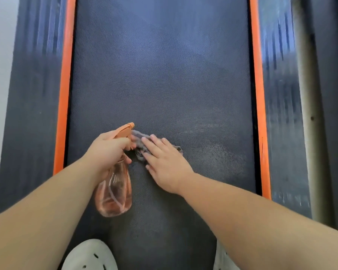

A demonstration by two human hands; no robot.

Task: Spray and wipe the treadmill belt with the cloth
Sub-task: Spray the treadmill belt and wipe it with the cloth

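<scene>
1. Treadmill belt (160,75), dark and textured, runs away from the person between two orange edge strips (63,114). Cleaning is under way at its near end, where both hands work side by side.
2. The right hand (164,162) lies flat with fingers straight, pressing a crumpled grey cloth (138,137) onto the belt. The cloth shows beyond the fingertips and at either side of them.
3. The left hand (109,151) is clenched around the neck of a clear pink spray bottle (113,193), held just beside the cloth hand. Its orange nozzle (125,129) points forward past the cloth's far edge. Whether a finger is squeezing the trigger cannot be told.
4. Just to the outer side of the cloth hand, a streaked, mottled patch (219,145) marks the belt. It reads as ground already sprayed and partly wiped.
5. Beyond both hands the belt looks even and dry, so most of its length appears to await spray and cloth. The stretch on the outer side of the bottle hand shows no streaks either.
6. Judged overall, the job is in its early part: one patch is treated, the cloth is down on the near end, and the far stretch is untouched.
7. White shoes (90,256) stand on the belt nearer the person than either hand, on ground that will likely need wiping too.
</scene>
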